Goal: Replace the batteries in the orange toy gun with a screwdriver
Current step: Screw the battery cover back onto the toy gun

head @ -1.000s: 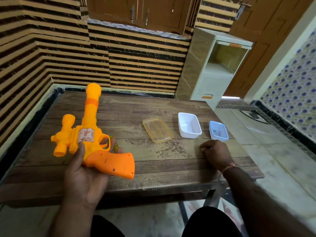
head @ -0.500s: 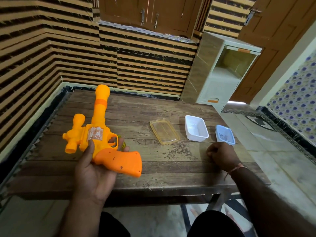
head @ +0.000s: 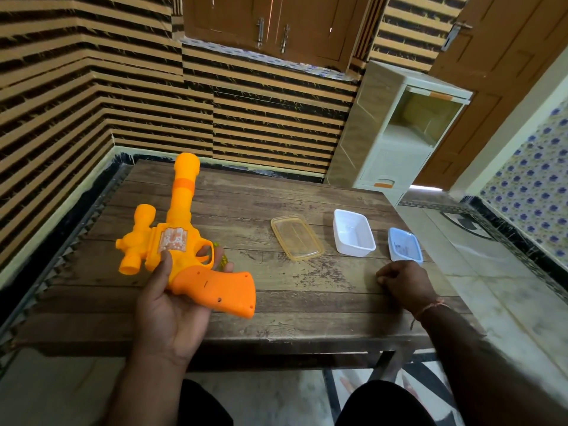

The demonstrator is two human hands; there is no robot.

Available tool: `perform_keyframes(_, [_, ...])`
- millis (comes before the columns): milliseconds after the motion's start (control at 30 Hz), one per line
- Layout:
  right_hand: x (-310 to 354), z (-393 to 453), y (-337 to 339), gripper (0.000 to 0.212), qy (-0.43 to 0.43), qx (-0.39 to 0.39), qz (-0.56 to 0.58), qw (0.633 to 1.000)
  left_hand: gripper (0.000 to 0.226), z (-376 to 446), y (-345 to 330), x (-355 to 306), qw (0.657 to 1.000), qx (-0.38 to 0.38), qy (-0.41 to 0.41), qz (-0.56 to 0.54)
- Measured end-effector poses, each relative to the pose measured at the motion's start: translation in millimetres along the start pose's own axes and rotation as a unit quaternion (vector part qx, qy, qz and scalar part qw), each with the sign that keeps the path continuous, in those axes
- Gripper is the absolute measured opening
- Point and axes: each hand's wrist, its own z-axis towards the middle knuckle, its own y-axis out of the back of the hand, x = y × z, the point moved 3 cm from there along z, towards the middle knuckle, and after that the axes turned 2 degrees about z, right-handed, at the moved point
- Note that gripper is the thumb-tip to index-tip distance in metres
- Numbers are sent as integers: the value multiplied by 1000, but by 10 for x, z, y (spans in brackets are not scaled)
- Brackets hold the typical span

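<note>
While gun (head: 184, 241) held, white tub (head: 353, 233) empty

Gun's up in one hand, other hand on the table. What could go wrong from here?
1. Only the left hand holds the toy gun, with the grip jutting past the palm; pressing on a screw might twist it loose.
2. No screwdriver is clearly visible, so the right hand may need to search.
3. Loosened screws could roll off the table unless dropped into the white tub.

Worn wood-plank surface (head: 307, 305) carries clear lid (head: 297, 237), white tub (head: 353, 232), blue-lidded box (head: 404, 244) in row; right fist (head: 404, 281) rests near edge.
</note>
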Motion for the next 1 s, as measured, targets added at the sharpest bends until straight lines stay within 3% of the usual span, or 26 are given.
perform_keyframes(533, [-10, 66, -106, 14, -34, 22, -68, 997, 43, -6, -10, -4, 1000, -2, 7, -12])
perform_keyframes(667, [7, 11, -155, 22, -6, 41, -125, 991, 42, -5, -8, -10, 1000, -9, 9, -8])
perform_keyframes(1000, [49, 27, -120, 9, 42, 52, -149, 987, 45, -13, -5, -15, 1000, -14, 18, -6])
